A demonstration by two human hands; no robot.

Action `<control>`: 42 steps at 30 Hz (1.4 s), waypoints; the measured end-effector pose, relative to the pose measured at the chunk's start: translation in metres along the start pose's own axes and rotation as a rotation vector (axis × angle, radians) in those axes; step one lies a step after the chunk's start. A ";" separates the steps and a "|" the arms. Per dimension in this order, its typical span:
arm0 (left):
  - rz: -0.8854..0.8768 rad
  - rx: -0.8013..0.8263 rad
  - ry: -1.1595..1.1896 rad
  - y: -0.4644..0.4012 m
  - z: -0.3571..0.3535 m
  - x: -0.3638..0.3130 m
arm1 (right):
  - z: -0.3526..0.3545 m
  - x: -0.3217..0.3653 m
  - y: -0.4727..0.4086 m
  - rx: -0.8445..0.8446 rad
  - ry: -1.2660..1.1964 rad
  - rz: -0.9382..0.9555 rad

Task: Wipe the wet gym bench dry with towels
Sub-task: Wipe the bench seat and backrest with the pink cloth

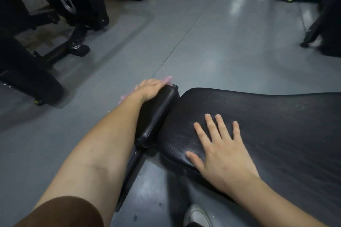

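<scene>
The left hand (150,89) lies over the far end of the small black pad (156,114) at the bench's narrow end, fingers wrapped over the pad's outer edge with a pink towel (168,80) under them. Only frayed bits of the towel show, past the fingertips and beside the wrist, so how firmly it is gripped cannot be told. The right hand (219,150) rests flat on the near left corner of the main bench (276,125), fingers spread and straight, holding nothing and seemingly bracing.

The relation that matters: the small pad's long axis runs from the near edge away toward the far corner, roughly in line with the left forearm, so a stroke pulled back toward the body would follow the pad's length. The left hand alone carries the towel and is already on this pad; the broad bench surface stretches off to the right, beyond the right hand. Its leather looks dull and grainy, and wet patches cannot be made out with certainty.
</scene>
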State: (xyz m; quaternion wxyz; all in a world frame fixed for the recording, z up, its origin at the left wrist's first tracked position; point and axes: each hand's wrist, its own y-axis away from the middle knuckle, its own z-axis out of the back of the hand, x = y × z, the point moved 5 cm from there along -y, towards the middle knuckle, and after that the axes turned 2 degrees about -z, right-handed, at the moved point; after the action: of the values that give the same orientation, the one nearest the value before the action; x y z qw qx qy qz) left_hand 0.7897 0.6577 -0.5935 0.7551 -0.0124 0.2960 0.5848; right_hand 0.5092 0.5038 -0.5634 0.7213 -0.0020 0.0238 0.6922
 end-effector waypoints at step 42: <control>-0.055 0.023 -0.133 0.094 -0.032 0.029 | 0.007 0.001 0.000 0.120 0.061 -0.004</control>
State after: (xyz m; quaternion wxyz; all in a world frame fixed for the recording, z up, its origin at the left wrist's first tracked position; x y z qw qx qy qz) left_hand 0.6960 0.7005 -0.6028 0.7891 0.0271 0.2514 0.5598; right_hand 0.5094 0.5050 -0.5567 0.7206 0.0201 0.0869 0.6876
